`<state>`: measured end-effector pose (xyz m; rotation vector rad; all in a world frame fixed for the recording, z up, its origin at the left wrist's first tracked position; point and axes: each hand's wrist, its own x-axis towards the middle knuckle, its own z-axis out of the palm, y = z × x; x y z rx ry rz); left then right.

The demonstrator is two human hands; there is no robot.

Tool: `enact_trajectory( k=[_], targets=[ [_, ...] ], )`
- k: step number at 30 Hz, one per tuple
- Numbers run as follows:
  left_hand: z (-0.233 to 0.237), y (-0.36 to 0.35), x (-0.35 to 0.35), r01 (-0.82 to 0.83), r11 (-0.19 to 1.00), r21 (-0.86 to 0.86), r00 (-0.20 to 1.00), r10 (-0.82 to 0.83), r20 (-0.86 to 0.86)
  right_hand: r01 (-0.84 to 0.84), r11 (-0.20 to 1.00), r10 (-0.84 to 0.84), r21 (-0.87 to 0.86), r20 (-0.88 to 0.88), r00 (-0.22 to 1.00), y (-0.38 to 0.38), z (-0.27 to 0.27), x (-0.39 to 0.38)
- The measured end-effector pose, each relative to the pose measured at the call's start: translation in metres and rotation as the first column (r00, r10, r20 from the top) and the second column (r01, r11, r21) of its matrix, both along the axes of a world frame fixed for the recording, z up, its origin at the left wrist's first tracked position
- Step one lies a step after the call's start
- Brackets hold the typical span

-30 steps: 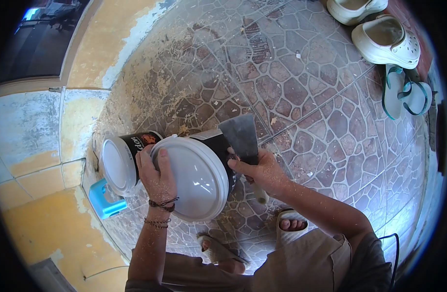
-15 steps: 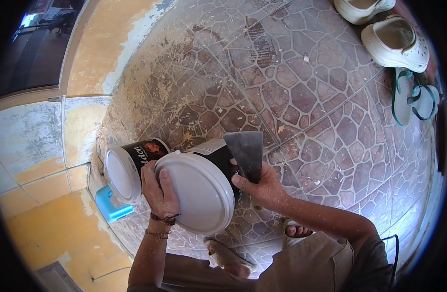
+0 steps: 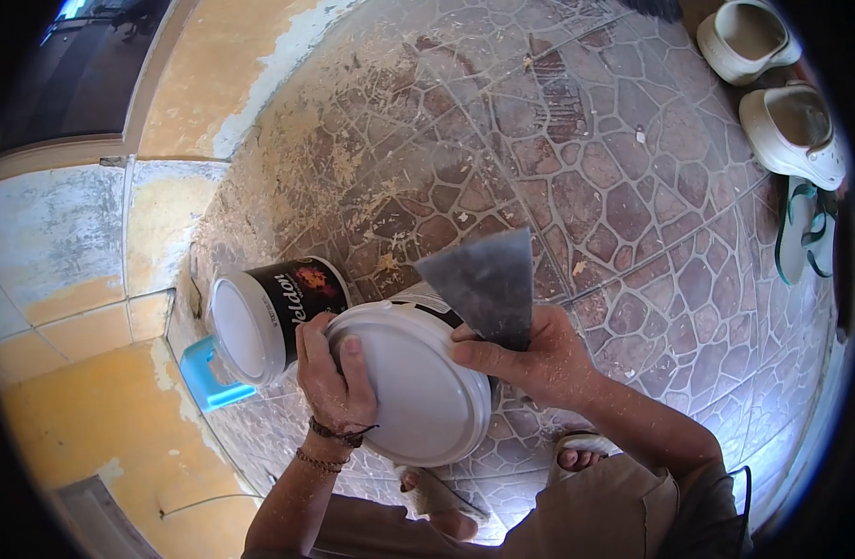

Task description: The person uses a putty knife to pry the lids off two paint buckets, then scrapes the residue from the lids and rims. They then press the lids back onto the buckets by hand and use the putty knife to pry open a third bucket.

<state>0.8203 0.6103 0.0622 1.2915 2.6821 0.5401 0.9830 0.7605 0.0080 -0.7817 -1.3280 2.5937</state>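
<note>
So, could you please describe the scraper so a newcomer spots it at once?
Against the patterned floor, find the front white-lidded bucket. Beside it, the right hand's grip holds the scraper, whose flat grey blade sets it apart from this and the other round bucket.

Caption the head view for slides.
Left grip on a large white-lidded bucket, right grip holding a scraper; smaller black-labelled bucket alongside.
</note>
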Motion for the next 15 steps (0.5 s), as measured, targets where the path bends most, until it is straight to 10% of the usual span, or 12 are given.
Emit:
enact_trajectory(
  k=[15],
  targets=[
    [-0.0030,-0.0026,-0.0024,-0.009,1.000,0.023,0.999,0.008,0.043,-0.114,0.989,0.117,-0.098,0.030,0.993,0.0132,-0.0020,0.0056]
  ],
)
